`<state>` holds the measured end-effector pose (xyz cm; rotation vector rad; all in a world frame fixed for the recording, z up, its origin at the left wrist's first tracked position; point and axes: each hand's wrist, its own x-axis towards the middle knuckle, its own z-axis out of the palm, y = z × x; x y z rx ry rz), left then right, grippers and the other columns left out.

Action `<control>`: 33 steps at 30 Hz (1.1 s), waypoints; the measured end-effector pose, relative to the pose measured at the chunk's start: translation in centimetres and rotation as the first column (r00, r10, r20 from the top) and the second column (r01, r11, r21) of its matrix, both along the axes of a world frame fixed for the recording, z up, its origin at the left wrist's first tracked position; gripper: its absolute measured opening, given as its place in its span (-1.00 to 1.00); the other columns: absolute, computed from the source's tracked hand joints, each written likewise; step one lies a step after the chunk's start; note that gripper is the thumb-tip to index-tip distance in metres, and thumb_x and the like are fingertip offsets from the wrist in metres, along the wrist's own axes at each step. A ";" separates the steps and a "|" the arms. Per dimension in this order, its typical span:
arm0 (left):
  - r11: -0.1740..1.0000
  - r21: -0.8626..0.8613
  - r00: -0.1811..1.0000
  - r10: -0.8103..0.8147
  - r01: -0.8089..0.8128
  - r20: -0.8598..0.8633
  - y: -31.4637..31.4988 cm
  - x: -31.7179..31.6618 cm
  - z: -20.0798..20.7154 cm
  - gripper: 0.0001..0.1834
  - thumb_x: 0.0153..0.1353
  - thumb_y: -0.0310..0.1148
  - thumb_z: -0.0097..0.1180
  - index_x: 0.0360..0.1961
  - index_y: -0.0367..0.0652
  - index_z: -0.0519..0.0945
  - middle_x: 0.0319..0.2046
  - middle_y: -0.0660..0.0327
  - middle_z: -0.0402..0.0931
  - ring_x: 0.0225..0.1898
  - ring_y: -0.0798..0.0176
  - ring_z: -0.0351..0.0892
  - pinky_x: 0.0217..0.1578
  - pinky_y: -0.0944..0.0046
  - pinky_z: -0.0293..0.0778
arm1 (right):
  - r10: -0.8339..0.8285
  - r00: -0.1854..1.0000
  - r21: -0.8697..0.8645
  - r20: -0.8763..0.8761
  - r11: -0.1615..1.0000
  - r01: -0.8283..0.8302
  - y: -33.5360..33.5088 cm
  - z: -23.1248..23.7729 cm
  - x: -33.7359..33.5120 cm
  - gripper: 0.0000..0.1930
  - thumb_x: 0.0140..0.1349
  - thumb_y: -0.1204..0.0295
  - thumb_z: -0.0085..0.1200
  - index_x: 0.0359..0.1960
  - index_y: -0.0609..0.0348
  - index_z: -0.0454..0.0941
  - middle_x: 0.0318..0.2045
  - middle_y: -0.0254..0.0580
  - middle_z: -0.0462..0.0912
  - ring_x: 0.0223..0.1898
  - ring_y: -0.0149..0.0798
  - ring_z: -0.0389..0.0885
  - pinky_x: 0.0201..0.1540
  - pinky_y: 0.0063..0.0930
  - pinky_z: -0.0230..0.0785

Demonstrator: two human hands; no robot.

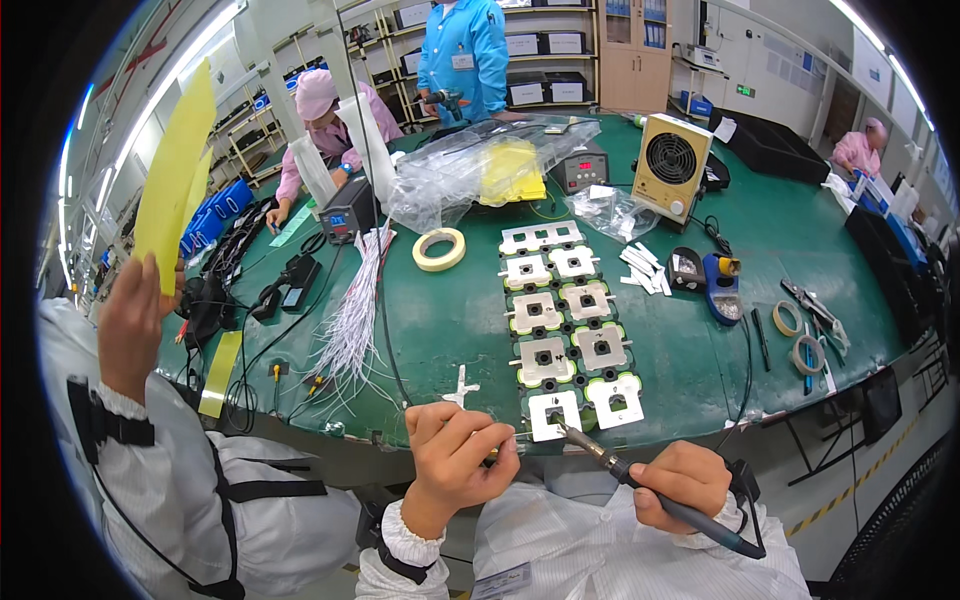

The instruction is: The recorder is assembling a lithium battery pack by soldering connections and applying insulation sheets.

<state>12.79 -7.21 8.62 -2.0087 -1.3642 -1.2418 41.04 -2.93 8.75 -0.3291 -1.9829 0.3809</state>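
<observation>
My right hand (685, 485) is wrapped around the handle of a soldering iron (620, 468). The iron's tip meets the nearest left metal plate (546, 422) of a battery pack (568, 335), which has two rows of pale metal plates on black cell holders. My left hand (455, 460) is closed in a pinch beside that plate. From its fingertips a thin strand, seemingly solder wire (524, 433), reaches toward the iron's tip. A small white T-shaped piece (461, 386) lies just beyond my left hand.
A co-worker's hand (130, 325) at left raises a yellow sheet (180, 180). White wires (355, 320) and a tape roll (438, 250) lie left of the pack. A fan unit (672, 165), an iron stand (722, 290), white strips (645, 268) and pliers (815, 310) are to the right.
</observation>
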 end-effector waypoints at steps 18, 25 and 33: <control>0.994 -0.087 0.993 0.068 -0.059 0.096 0.7 -2.6 -2.5 -0.84 -0.15 -0.55 0.23 -0.45 -0.11 0.64 -0.48 0.23 0.56 -0.29 0.04 0.42 -0.18 0.09 0.31 | -0.697 0.710 -0.206 -0.099 0.713 0.671 10.1 -2.7 8.5 -0.86 0.27 0.57 0.19 -0.18 0.38 0.68 -0.49 -0.06 0.60 -0.49 -0.18 0.58 -0.40 -0.35 0.40; 0.986 -0.143 0.988 0.107 -0.091 0.113 3.1 -5.1 -5.9 -0.83 -0.13 -0.54 0.26 -0.43 -0.12 0.60 -0.46 0.24 0.58 -0.28 0.04 0.46 -0.17 0.06 0.34 | -0.696 0.717 -0.278 0.035 0.682 0.676 22.8 -9.8 9.5 -0.76 0.32 0.42 0.20 -0.05 0.26 0.67 -0.20 -0.02 0.72 -0.11 -0.09 0.69 -0.04 -0.31 0.47; 0.977 -0.179 0.989 0.129 -0.115 0.072 5.2 -7.4 -10.3 -0.87 0.02 -0.44 0.23 -0.40 -0.15 0.52 -0.42 0.08 0.44 -0.27 -0.10 0.46 -0.18 -0.05 0.31 | -0.619 0.785 -0.522 -0.024 0.678 0.518 25.0 -15.7 12.8 -0.55 0.60 0.15 -0.15 0.25 0.24 0.52 0.17 -0.15 0.59 0.22 -0.27 0.48 0.35 -0.36 0.21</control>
